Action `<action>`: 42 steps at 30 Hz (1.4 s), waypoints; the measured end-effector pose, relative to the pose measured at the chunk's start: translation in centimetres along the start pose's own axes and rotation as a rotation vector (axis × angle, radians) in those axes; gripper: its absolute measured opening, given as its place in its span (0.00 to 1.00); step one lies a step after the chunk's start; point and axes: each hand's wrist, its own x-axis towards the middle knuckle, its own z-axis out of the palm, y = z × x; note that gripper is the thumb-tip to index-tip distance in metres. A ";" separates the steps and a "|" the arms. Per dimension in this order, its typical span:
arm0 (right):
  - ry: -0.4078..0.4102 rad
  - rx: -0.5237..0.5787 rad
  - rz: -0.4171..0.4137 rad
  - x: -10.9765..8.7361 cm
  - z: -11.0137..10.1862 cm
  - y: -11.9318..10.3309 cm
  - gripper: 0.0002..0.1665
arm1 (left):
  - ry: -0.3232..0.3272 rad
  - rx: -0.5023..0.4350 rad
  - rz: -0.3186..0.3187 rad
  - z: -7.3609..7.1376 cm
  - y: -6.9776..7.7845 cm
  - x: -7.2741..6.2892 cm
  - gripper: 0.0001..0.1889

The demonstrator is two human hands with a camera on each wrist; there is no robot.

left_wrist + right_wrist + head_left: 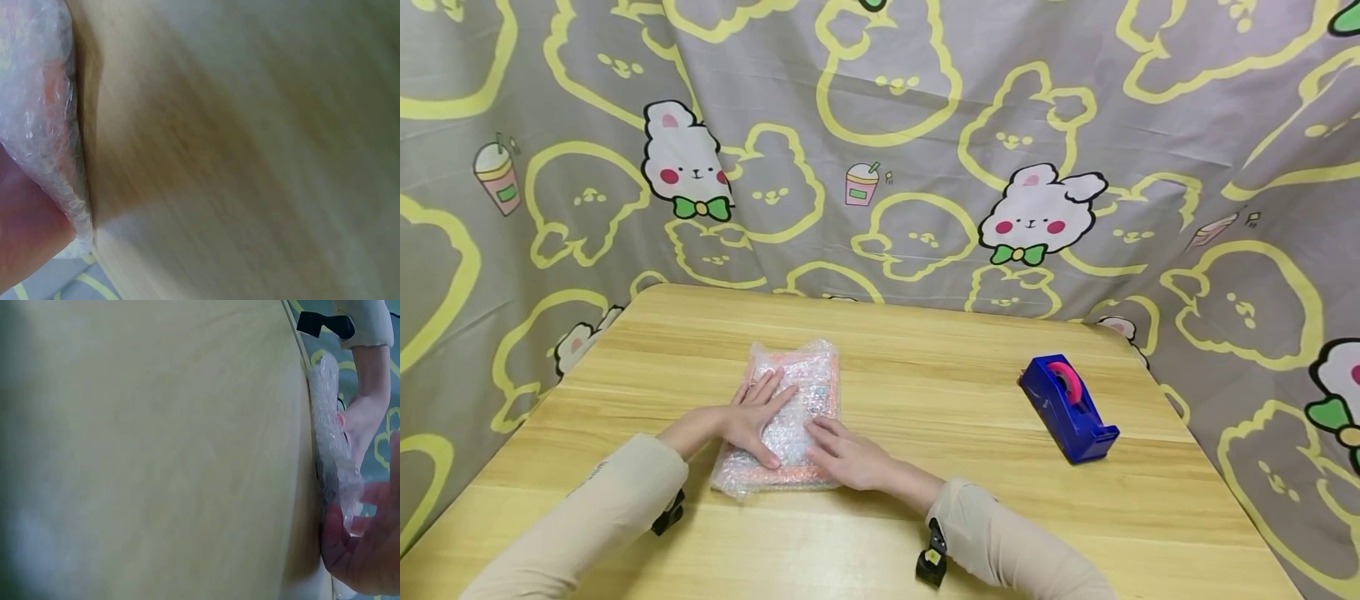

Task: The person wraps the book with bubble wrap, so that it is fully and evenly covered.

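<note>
A flat rectangular package (808, 396) with orange edges and a pale middle lies on the table, wrapped in clear bubble wrap (323, 406). My left hand (758, 419) rests on its top left part, fingers spread and thumb pointing toward the near side. At the package's right edge is my right hand (850, 458), its fingertips on the top. The right wrist view shows that hand's thumb and fingers curled about the edge of the wrap, pinching it. In the left wrist view, part of the left hand (28, 222) lies against the wrapped side.
A blue tape dispenser (1067, 408) with a pink roll core stands on the right side of the wooden table (925, 358). Grey patterned cloth (917, 167) hangs behind the table and along its sides. Both sleeved wrists carry black camera mounts (932, 558).
</note>
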 end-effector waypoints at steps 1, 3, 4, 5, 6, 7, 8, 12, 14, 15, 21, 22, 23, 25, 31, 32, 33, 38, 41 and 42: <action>0.002 -0.020 -0.001 0.0 0.0 -0.1 0.33 | 0.003 0.004 0.001 0.0 0.0 0.0 0.65; 0.004 -0.044 0.005 0.0 0.1 -0.2 0.33 | 0.005 0.010 0.004 0.0 0.0 0.0 0.64; 0.007 -0.055 0.007 0.0 0.1 -0.3 0.33 | 0.007 0.010 0.005 0.0 0.0 0.0 0.64; 0.014 -0.066 0.008 -0.1 0.1 -0.4 0.33 | 0.008 0.010 0.007 0.0 0.0 -0.1 0.64; 0.018 -0.070 0.013 -0.1 0.2 -0.4 0.33 | 0.009 0.008 0.009 0.0 0.0 -0.1 0.64; 0.020 -0.074 0.021 -0.1 0.2 -0.5 0.33 | 0.009 0.007 0.009 0.0 0.0 -0.1 0.64; 0.020 -0.077 0.031 -0.1 0.2 -0.5 0.33 | 0.008 0.004 0.010 0.0 0.0 -0.1 0.64; 0.019 -0.095 0.066 0.1 0.2 -0.7 0.34 | 0.004 0.001 0.012 0.0 0.0 -0.1 0.64; 0.014 -0.103 0.074 0.2 0.1 -0.7 0.34 | 0.003 0.003 0.010 0.0 -0.1 -0.1 0.64; 0.012 -0.103 0.073 0.2 0.0 -0.7 0.34 | 0.004 0.006 0.009 0.0 -0.1 0.0 0.64; 0.024 -0.102 0.026 0.1 -0.4 -0.5 0.32 | 0.005 0.009 0.005 0.0 -0.1 0.0 0.65; 0.034 -0.118 0.019 0.1 -0.5 -0.5 0.32 | 0.002 0.009 0.003 0.0 -0.1 0.0 0.65; 0.045 -0.139 0.016 0.1 -0.5 -0.5 0.33 | 0.002 0.009 0.003 0.0 -0.1 0.0 0.64; 0.069 -0.192 0.002 0.1 -0.6 -0.6 0.33 | 0.000 0.008 0.002 0.0 -0.1 0.0 0.64; 0.070 -0.297 -0.010 0.4 -0.5 -1.2 0.35 | 0.001 0.014 -0.004 0.0 -0.2 -0.1 0.65; 0.056 -0.300 0.000 0.4 -0.5 -1.3 0.36 | 0.003 0.016 -0.003 0.0 -0.2 -0.1 0.65; 0.039 -0.307 0.011 0.4 -0.5 -1.4 0.36 | 0.003 0.018 -0.001 0.0 -0.2 -0.1 0.65; -0.031 -0.326 0.046 0.5 -0.3 -1.6 0.37 | 0.000 0.026 0.007 0.0 -0.1 -0.1 0.64; -0.053 -0.338 0.052 0.5 -0.3 -1.7 0.37 | 0.001 0.020 0.006 0.0 -0.1 -0.2 0.65; -0.060 -0.341 0.056 0.5 -0.3 -1.8 0.37 | 0.002 0.017 0.004 0.0 -0.1 -0.2 0.65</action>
